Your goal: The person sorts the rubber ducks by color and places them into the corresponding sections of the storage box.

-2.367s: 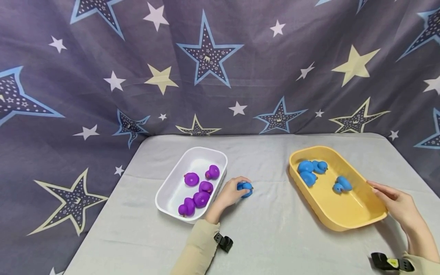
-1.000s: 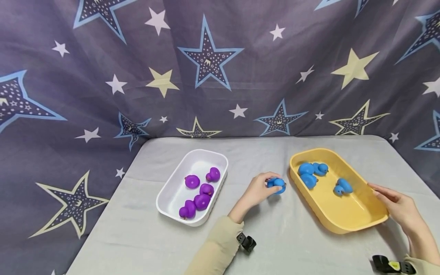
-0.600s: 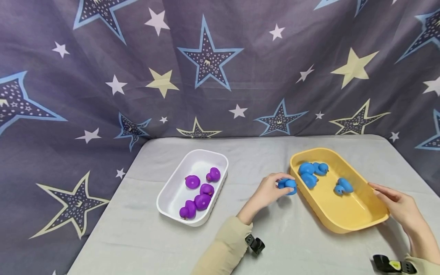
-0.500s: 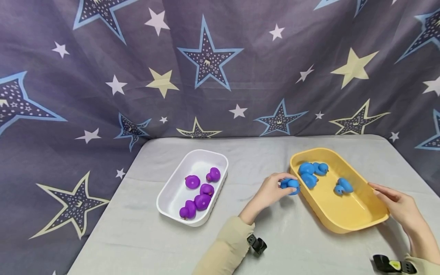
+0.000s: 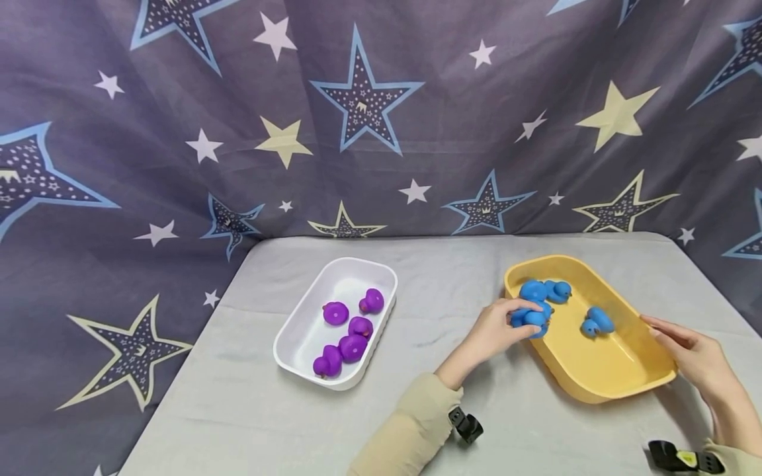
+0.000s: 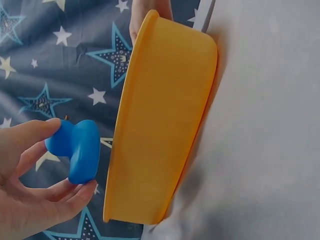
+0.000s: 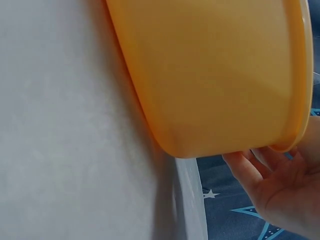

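Note:
My left hand [image 5: 497, 327] pinches a blue rubber duck [image 6: 80, 150] between the thumb and fingers. It holds the duck over the left rim of the yellow bin [image 5: 613, 370]; the left wrist view shows the duck beside the bin's rim, apart from it. In the bin are several other blue ducks, one of them a lone duck [image 5: 597, 322] near the middle; the held duck partly covers another. At the bin's right side, my right hand [image 5: 693, 357] holds the rim, with fingers [image 7: 245, 172] against the outer wall.
A white bin [image 5: 292, 330] with several purple rubber ducks [image 5: 353, 348] stands on the left of the grey-covered table [image 5: 238, 410]. A star-patterned curtain [image 5: 333, 178] hangs behind the table.
My left hand has carried the blue duck rightward from the table beside the white bin to over the yellow bin's left rim. The right hand has stayed at the yellow bin.

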`<action>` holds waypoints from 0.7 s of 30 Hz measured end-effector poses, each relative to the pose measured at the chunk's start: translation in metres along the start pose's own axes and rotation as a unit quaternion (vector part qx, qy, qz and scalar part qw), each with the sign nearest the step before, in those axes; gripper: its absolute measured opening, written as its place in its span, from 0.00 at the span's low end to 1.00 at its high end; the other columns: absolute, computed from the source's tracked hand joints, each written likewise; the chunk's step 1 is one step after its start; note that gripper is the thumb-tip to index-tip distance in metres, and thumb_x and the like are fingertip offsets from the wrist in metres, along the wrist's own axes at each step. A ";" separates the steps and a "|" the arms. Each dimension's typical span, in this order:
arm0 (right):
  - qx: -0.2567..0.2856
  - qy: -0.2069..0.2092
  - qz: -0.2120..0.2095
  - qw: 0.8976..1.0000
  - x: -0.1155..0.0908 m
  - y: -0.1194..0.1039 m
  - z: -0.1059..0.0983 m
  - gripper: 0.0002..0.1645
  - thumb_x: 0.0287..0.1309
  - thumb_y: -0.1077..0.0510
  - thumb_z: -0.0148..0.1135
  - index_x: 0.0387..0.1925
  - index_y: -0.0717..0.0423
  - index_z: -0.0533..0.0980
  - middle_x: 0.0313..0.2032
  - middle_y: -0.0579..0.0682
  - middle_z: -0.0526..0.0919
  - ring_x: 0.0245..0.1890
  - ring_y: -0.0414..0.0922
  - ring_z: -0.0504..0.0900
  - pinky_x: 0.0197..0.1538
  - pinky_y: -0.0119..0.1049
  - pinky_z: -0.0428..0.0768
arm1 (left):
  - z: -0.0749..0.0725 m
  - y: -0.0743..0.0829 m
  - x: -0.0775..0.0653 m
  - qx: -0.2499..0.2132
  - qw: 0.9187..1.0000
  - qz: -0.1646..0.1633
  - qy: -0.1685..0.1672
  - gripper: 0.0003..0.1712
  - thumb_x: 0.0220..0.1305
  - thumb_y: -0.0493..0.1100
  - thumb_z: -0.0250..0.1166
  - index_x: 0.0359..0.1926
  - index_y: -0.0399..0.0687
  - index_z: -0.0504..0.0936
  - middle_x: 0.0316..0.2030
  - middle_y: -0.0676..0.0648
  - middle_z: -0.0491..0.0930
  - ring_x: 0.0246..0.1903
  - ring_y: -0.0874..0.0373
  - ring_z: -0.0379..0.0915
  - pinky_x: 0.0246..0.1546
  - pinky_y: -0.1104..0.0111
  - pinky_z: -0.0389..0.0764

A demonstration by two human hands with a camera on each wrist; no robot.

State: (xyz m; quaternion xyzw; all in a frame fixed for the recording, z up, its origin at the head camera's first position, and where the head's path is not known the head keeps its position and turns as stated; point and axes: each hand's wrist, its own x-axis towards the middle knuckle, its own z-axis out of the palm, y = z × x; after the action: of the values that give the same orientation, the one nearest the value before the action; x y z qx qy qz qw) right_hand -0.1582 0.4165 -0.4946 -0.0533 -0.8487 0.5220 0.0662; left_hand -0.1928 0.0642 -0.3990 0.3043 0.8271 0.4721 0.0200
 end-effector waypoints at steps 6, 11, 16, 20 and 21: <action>0.002 0.004 -0.007 1.000 -0.003 -0.006 0.003 0.22 0.59 0.50 0.52 0.54 0.48 0.72 0.35 0.14 0.70 0.35 0.13 0.66 0.31 0.14 0.71 | 0.007 0.002 0.003 0.002 1.000 0.006 0.005 0.15 0.52 0.42 0.65 0.44 0.51 0.80 0.39 0.54 0.78 0.30 0.70 0.62 0.29 0.83 0.66; -0.017 0.014 -0.007 1.000 -0.011 -0.025 0.009 0.18 0.59 0.48 0.51 0.51 0.39 0.73 0.34 0.12 0.68 0.35 0.12 0.64 0.31 0.12 0.69 | 0.013 0.005 0.006 0.025 0.999 0.021 0.002 0.15 0.52 0.43 0.65 0.44 0.51 0.80 0.38 0.55 0.78 0.31 0.71 0.64 0.30 0.86 0.64; -0.012 0.012 -0.013 1.000 -0.011 -0.029 0.010 0.17 0.59 0.50 0.52 0.51 0.39 0.73 0.34 0.12 0.68 0.35 0.12 0.64 0.32 0.12 0.69 | 0.018 0.006 0.009 0.041 0.999 0.026 -0.001 0.16 0.53 0.45 0.64 0.45 0.52 0.80 0.43 0.56 0.78 0.39 0.73 0.65 0.34 0.86 0.63; -0.013 0.018 -0.018 1.000 -0.006 -0.016 0.006 0.19 0.59 0.50 0.52 0.52 0.43 0.73 0.34 0.12 0.69 0.35 0.12 0.64 0.32 0.12 0.69 | 0.022 0.007 0.013 0.050 0.998 0.031 0.001 0.16 0.53 0.46 0.64 0.45 0.54 0.80 0.42 0.56 0.77 0.35 0.72 0.64 0.32 0.87 0.62; -0.013 0.020 -0.017 1.000 -0.005 -0.014 0.005 0.19 0.59 0.50 0.52 0.53 0.44 0.73 0.34 0.12 0.69 0.35 0.12 0.65 0.31 0.12 0.69 | 0.022 0.007 0.013 0.052 0.998 0.032 0.001 0.16 0.53 0.46 0.64 0.45 0.55 0.80 0.42 0.56 0.77 0.37 0.73 0.64 0.33 0.87 0.62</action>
State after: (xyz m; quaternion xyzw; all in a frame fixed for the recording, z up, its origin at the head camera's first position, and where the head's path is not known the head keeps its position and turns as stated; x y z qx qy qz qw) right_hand -0.1542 0.4048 -0.4852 -0.0497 -0.8545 0.5088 0.0917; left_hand -0.1931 0.0909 -0.4022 0.3304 0.8404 0.4294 -0.0120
